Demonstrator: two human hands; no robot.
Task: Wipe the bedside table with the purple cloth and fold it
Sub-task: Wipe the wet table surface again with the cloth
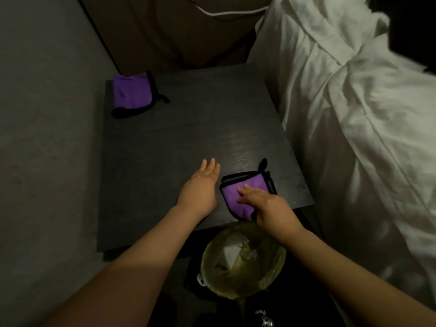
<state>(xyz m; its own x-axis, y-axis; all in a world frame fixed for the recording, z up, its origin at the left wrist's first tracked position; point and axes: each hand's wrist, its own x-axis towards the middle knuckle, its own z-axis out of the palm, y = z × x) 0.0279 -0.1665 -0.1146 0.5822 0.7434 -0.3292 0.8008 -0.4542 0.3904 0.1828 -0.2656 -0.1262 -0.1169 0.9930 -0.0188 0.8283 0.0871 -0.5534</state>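
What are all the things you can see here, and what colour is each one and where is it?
Folded purple cloth with black trim: one, purple and black, near right part of the table, under the right hand.
Second purple cloth with black trim: one, purple and black, far left corner of the table.
Dark wooden bedside table: one, near black, centre of view.
Rumpled white bed sheet: one, white, right of the table.
Thin white cable: one, white, top, behind the table.
Round bin with a yellowish liner: one, holding white paper, below the table's near edge.
Left hand: one, fingers straight, over the table beside the cloth.
Right hand: one, resting on the folded cloth.
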